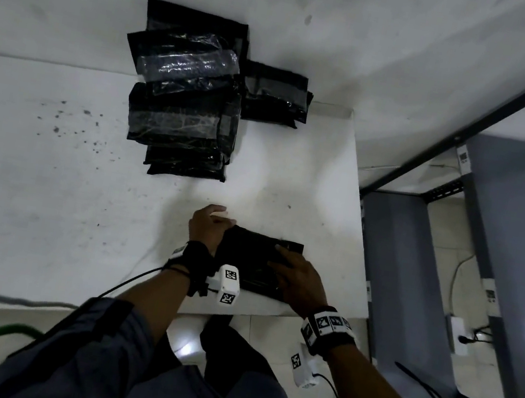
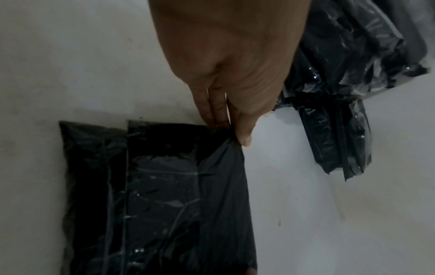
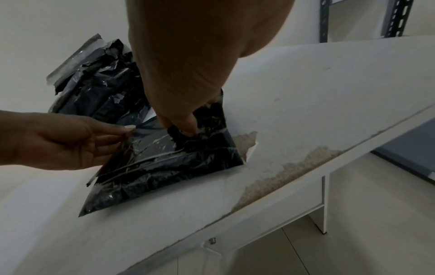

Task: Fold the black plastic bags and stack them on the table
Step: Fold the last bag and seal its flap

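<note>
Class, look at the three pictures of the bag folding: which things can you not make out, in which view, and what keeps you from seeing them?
- Number of bags in the pile, head view: they overlap.
- Right hand fingertips, right wrist view: the palm hides them.
- Near end of the bag being folded, left wrist view: cut off by the bottom edge.
- Marks on the table, head view: too small.

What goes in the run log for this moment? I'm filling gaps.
step: folding | left hand: pinches black bag edge | right hand: presses bag on table | stack: beyond
</note>
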